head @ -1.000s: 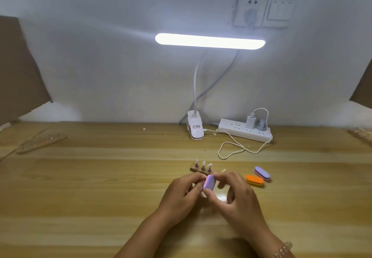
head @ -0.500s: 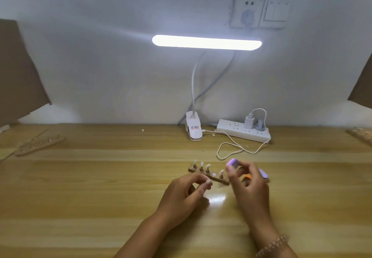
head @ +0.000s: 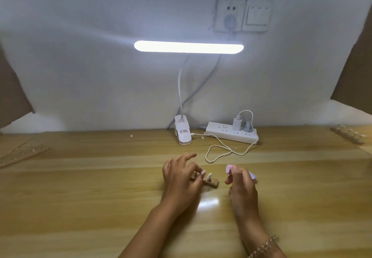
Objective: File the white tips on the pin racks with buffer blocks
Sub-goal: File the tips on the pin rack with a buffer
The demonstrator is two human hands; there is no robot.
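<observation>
Right hand (head: 242,189), pinching block (head: 229,169), has withdrawn right of rack (head: 210,182). Left hand (head: 179,179) now pinches a tip (head: 203,172), probably the next one to file.

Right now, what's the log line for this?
left hand: pinches tip at rack | right hand: holds block | block: not touching tip

Left hand (head: 179,179) on pin rack (head: 211,183), buffer block (head: 229,168) in right hand (head: 242,189)

The lamp clip (head: 182,139) bears a label (head: 183,131) too blurred to read.
</observation>
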